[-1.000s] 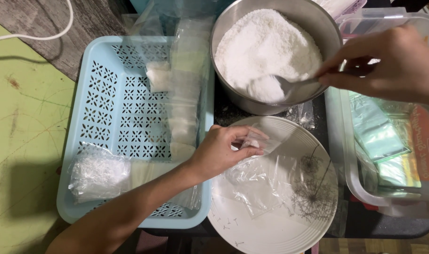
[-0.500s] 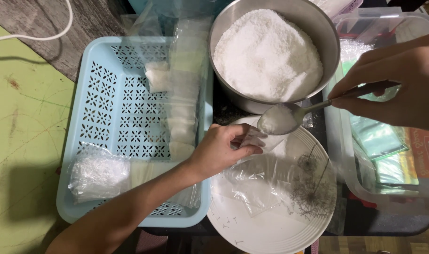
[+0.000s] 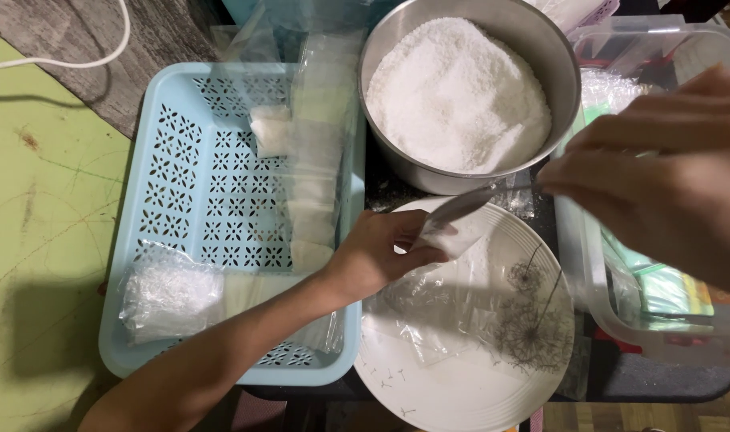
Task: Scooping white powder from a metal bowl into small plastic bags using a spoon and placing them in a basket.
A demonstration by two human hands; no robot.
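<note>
My left hand (image 3: 377,258) pinches the mouth of a small clear plastic bag (image 3: 453,237) that lies on a white plate (image 3: 461,376) with a dandelion print. My right hand (image 3: 661,172) holds a metal spoon (image 3: 461,206) by its handle, tilted down with its bowl at the bag's mouth. White powder shows inside the bag's top. Behind the plate stands a steel bowl (image 3: 557,72) heaped with white grainy powder (image 3: 457,96).
A light blue perforated basket (image 3: 189,200) on the left holds several small filled bags (image 3: 311,208) and a crumpled clear bag (image 3: 171,292). A clear plastic tub (image 3: 621,312) with packets stands at the right. Green mat (image 3: 37,240) lies far left; a white cable (image 3: 53,60) crosses the top left.
My right hand lifted the spoon out of the steel bowl with powder, carried it toward the plate and tipped it into the bag. My left hand stayed on the bag.
</note>
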